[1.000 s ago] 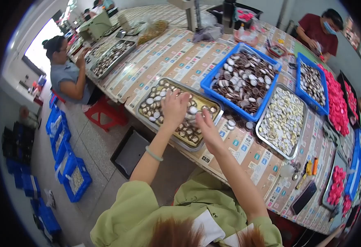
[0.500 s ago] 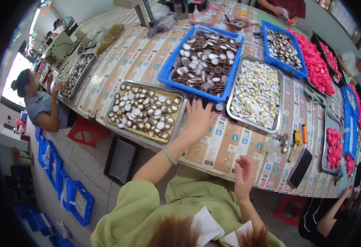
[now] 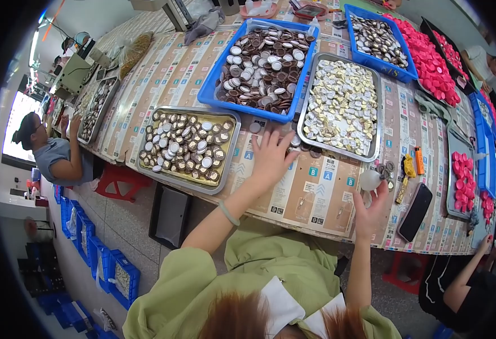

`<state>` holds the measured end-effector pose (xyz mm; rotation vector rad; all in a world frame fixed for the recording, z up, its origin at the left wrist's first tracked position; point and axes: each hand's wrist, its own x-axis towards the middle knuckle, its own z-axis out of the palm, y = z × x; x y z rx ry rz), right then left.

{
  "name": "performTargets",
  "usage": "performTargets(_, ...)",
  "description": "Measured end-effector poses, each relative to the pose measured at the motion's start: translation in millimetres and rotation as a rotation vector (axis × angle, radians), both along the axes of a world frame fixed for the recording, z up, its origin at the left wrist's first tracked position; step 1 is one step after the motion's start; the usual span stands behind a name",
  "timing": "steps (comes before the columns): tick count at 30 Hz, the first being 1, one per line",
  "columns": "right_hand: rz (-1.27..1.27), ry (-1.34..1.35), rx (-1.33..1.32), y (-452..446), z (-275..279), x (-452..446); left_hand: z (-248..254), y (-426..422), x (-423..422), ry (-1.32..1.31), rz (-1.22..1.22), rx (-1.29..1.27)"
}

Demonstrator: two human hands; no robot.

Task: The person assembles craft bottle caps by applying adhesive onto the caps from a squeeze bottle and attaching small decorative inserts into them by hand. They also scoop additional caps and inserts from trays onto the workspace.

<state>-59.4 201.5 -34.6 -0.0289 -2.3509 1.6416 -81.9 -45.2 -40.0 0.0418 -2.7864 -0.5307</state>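
Observation:
My left hand (image 3: 271, 159) lies with fingers spread on the patterned table, its fingertips beside a few loose round brown caps (image 3: 254, 127) below the big blue bin (image 3: 202, 96). My right hand (image 3: 370, 212) is open, thumb and fingers parted, just short of a small whitish round container (image 3: 370, 180). That bin holds a heap of brown and white caps (image 3: 262, 70). Left of my left hand, a metal tray (image 3: 231, 150) carries brown caps with gold pieces and white discs. Another metal tray (image 3: 310, 135), full of small gold and white pieces, sits to the right.
A phone (image 3: 415, 212), an orange lighter (image 3: 419, 160) and a yellow item (image 3: 409, 165) lie right of my right hand. Pink caps (image 3: 429, 68) pile at the far right. Co-workers sit left and right. Blue crates (image 3: 126, 277) and a black tray (image 3: 169, 217) are lower left.
My right hand has moved up and right from the table's front edge to the whitish container. My left hand shifts slightly, its fingers now among the loose caps. The view has shifted a little.

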Motion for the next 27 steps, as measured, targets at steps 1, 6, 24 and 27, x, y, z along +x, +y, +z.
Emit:
performTargets(1,-0.006,0.000,0.000,0.8,-2.6,-2.8,-1.7,1.6,-2.5,-0.023,-0.017,-0.085)
performTargets(6,-0.025,-0.144,-0.068,-1.4,2.8,-15.2,8.9,13.8,19.1,-0.056,-0.192,-0.005)
performTargets(24,-0.114,-0.122,0.135,25.3,-6.4,-16.4,39.5,55.4,-61.2,0.113,-0.157,0.193)
performTargets(27,-0.266,0.062,0.294,21.9,-2.2,-9.4,34.0,52.3,-51.2,0.039,-0.270,-0.063)
